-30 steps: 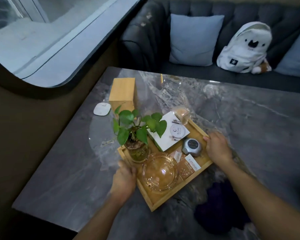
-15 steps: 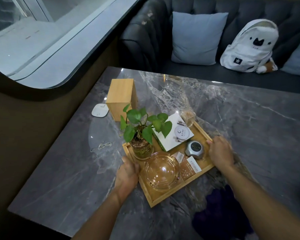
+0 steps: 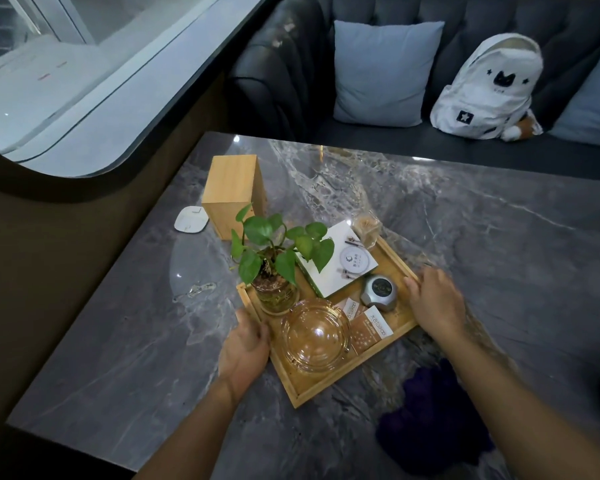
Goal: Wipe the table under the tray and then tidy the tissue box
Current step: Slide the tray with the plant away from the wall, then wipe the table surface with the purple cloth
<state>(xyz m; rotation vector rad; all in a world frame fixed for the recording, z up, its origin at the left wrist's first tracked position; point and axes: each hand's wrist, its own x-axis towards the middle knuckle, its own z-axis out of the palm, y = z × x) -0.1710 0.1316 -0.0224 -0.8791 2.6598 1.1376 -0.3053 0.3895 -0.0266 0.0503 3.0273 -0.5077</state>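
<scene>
The wooden tray (image 3: 400, 329) is clasped between both grips, the left hand (image 3: 245, 348) closed on its near-left rim and the right hand (image 3: 435, 304) on its right rim, its long axis lying slantwise between them on the tabletop (image 3: 499, 237), with the tissue box (image 3: 232, 194) beyond the left grip.

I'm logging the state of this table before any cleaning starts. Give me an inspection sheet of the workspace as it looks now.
Surface: grey marble table, glossy, reflections showing.
Job's things: wooden tray at an angle, loaded; wooden tissue box upright behind it; purple cloth on the near edge.
Clutter: potted plant, glass ashtray, white booklet, round grey gadget, packets, toothpick jar; small white dish off the tray.
Grippers: left hand and right hand on opposite tray rims.
Cables: nothing seen.
Surroundings: dark sofa, cushions, white backpack, window.
</scene>
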